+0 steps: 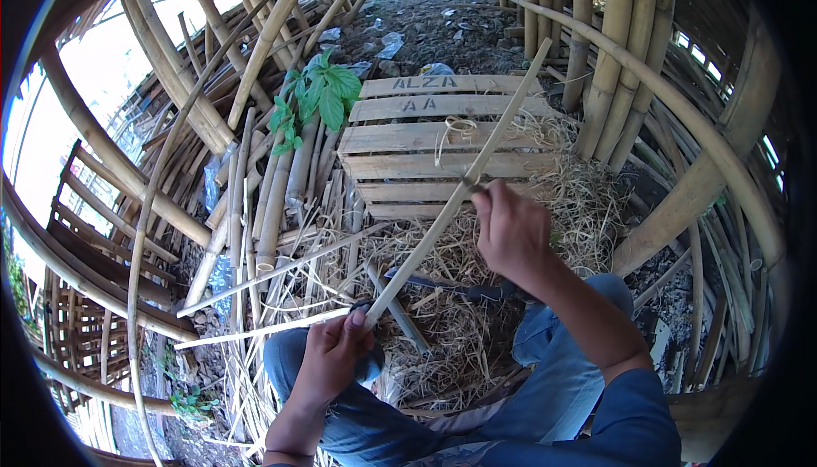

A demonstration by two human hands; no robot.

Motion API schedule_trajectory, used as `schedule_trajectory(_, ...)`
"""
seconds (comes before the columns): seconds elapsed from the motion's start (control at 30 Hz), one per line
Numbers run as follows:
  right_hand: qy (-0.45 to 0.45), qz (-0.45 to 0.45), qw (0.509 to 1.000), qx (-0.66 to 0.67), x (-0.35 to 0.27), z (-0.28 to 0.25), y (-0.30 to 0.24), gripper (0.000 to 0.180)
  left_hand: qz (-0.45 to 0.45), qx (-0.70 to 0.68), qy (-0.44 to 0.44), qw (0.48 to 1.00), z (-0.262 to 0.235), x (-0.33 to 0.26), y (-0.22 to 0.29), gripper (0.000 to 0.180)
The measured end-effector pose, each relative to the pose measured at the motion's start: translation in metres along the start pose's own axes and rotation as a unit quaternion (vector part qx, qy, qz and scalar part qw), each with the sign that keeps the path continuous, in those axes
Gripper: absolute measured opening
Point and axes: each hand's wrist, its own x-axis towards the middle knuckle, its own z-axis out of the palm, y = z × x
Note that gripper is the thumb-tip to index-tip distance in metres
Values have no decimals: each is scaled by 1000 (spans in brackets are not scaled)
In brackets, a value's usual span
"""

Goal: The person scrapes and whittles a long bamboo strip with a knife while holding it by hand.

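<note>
A long, pale bamboo strip [430, 237] slants up and away from my left hand [328, 356], which is closed round its near end by my left knee. My right hand [515, 229] is closed on a small knife [472, 185]. Only a short dark part of it shows, against the strip about midway along; its handle is hidden in the fist. Below my right forearm, a larger knife with a black handle [494, 293] lies on the shavings. A short bamboo piece [398, 310] leans across that knife's blade.
Curly bamboo shavings [587, 212] cover the ground and part of a slatted wooden crate [408, 137] ahead. A leafy green plant [322, 93] grows beside it. Bamboo poles [625, 59] stand around me, and cut bamboo lengths [277, 203] are heaped at left.
</note>
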Motion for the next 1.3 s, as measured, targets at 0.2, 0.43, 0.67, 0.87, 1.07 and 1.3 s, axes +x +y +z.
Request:
schedule_trajectory(0.2, 107, 101, 986, -83, 17, -13, 50, 35, -25, 3, -18, 1000, -5, -13, -5, 45)
schedule_trajectory(0.43, 81, 160, 983, -30, 14, -19, 86, 39, -47, 44, -51, 997, -15, -28, 2, 48)
schedule_trajectory(0.67, 80, 185, 979, -23, 13, -27, 93, 40, -50, 41, -33, 997, -26, -59, 5, 49)
schedule_trajectory(0.87, 69, 234, 970, -21, 9, -40, 107, 41, -64, 43, -20, 997, -29, -100, 9, 49)
schedule_trajectory(1.07, -24, 307, 951, -36, 17, -30, 127, 49, -106, -9, 79, 991, -27, -147, 3, 46)
schedule_trajectory(1.3, 3, 394, 919, -13, 16, -28, 183, 56, -116, -103, 180, 971, -41, -166, -2, 41)
